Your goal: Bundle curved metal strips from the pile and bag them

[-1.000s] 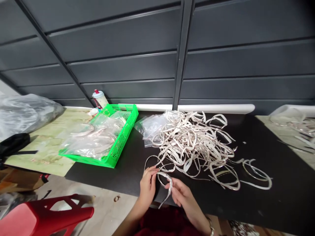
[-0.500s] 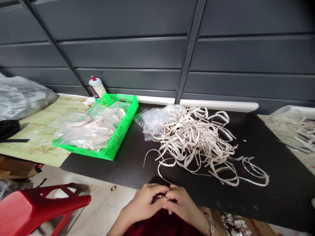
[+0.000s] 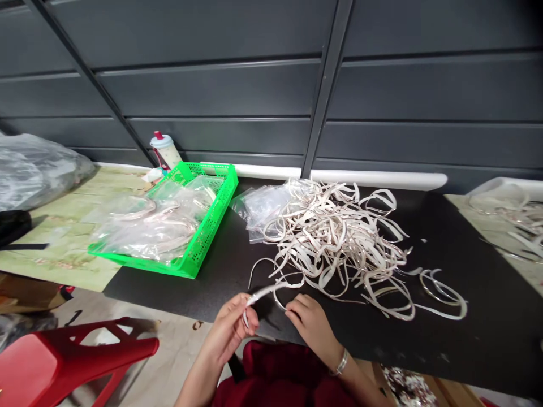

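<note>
A: First item?
B: Pale band [image 3: 268, 291], one, curved. Location: above the near edge of the black tabletop [image 3: 470, 350], one end at the left hand, the rest reaching toward the heap.

A: Left hand [image 3: 229, 327]?
B: Thumb and fingers pinched on the band.

A: Right hand [image 3: 313, 322]?
B: Fingers bent together, tips beside a thin loop [image 3: 278, 299] at the heap's near edge. Whether they grip it, I cannot tell.

A: Loose stock?
B: One large heap [image 3: 335, 243] of similar bands, tangled, unbagged. Several more loose bands [image 3: 445, 302] at its right. Count not possible.

A: Bags?
B: Clear flat bags [image 3: 261, 209], a small stack, apparently unfilled, partly under the heap's left side.

A: Finished stock?
B: Filled bags [image 3: 148, 237], several, curved pieces showing through, piled in the green basket [image 3: 207, 240] left of the heap.

A: Standing?
B: Part bagged, by my judgement; the heap suggests plenty left. The band in hand is unbagged.

A: Surroundings?
B: Lidded bottle [image 3: 168, 151], one, behind the basket. Plastic sack [image 3: 38, 172], one, far left. Red stool [image 3: 29, 362], one, below the table's left part.
</note>
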`<act>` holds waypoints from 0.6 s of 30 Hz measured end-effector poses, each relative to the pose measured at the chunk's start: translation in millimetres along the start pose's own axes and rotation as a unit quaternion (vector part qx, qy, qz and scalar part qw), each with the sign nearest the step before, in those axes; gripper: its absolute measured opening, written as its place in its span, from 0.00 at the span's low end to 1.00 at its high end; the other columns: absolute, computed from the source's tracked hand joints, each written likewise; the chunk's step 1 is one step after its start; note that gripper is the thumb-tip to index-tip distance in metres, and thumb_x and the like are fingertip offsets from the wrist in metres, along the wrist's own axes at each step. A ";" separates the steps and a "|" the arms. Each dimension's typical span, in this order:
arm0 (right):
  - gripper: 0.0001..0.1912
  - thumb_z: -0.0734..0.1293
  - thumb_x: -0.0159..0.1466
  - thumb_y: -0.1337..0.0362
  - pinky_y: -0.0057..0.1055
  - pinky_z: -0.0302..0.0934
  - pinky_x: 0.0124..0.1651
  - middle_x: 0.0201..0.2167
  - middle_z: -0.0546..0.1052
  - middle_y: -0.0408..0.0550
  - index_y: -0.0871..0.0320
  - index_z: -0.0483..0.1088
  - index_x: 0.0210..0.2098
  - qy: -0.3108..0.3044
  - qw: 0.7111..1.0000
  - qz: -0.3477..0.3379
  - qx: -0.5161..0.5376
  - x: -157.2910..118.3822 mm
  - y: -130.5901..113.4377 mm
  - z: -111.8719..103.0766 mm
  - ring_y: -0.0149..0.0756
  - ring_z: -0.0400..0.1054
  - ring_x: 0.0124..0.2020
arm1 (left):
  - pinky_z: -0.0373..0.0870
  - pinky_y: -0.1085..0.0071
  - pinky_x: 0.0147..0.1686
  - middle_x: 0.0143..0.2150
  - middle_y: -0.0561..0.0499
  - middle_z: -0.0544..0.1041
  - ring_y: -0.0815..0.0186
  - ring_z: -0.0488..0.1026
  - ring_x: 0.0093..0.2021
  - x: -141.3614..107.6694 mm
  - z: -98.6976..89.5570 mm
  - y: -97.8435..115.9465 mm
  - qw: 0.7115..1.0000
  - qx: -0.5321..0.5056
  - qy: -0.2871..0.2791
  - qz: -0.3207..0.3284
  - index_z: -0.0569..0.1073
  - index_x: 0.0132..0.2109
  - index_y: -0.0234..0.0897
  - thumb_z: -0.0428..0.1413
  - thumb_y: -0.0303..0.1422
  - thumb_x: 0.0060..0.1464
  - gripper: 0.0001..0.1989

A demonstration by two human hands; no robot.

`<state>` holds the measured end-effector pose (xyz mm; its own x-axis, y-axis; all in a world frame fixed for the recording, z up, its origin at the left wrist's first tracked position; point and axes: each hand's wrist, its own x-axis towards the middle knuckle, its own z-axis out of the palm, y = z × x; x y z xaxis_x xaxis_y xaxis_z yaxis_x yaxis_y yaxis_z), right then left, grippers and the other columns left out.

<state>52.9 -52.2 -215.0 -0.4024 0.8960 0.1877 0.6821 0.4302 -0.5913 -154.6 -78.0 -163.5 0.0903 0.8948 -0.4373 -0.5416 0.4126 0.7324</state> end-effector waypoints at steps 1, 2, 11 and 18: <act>0.08 0.62 0.64 0.68 0.31 0.59 0.37 0.29 0.72 0.43 0.55 0.70 0.30 -0.003 1.000 -0.001 0.005 -2.3 -1.1 -0.2 0.35 0.66 0.32 | 0.69 0.78 0.23 0.19 0.55 0.74 0.74 0.68 0.17 4.1 0.5 0.4 0.999 -0.046 0.018 0.011 0.69 0.33 0.34 0.62 0.38 0.47 0.12; 0.10 0.61 0.65 0.68 0.31 0.59 0.36 0.28 0.72 0.43 0.55 0.70 0.28 0.003 1.000 0.000 0.017 -5.1 -3.0 -1.3 0.35 0.65 0.32 | 0.72 0.75 0.27 0.20 0.55 0.74 0.73 0.69 0.19 8.4 1.3 0.6 0.996 -0.083 0.035 0.022 0.69 0.33 0.35 0.62 0.35 0.46 0.11; 0.10 0.60 0.66 0.66 0.32 0.59 0.38 0.33 0.74 0.47 0.55 0.71 0.42 0.020 0.999 -0.006 -0.024 12.5 -5.2 -4.6 0.37 0.68 0.35 | 0.74 0.74 0.29 0.24 0.53 0.75 0.72 0.72 0.23 31.8 3.2 -3.3 0.974 -0.177 0.136 0.040 0.72 0.35 0.32 0.57 0.25 0.48 0.04; 0.10 0.62 0.62 0.66 0.26 0.53 0.28 0.23 0.69 0.43 0.58 0.69 0.25 0.043 0.995 0.086 0.036 38.4 16.5 -19.8 0.31 0.63 0.25 | 0.74 0.74 0.28 0.25 0.51 0.75 0.71 0.72 0.23 45.1 -3.2 -9.2 0.981 -0.108 0.155 0.047 0.73 0.34 0.32 0.62 0.27 0.43 0.08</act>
<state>60.8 -8.4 -202.0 -0.2281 0.9629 0.1441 0.6897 0.2643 -0.6742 -148.3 -42.0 -191.6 -0.2088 0.8184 -0.5353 -0.7027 0.2551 0.6641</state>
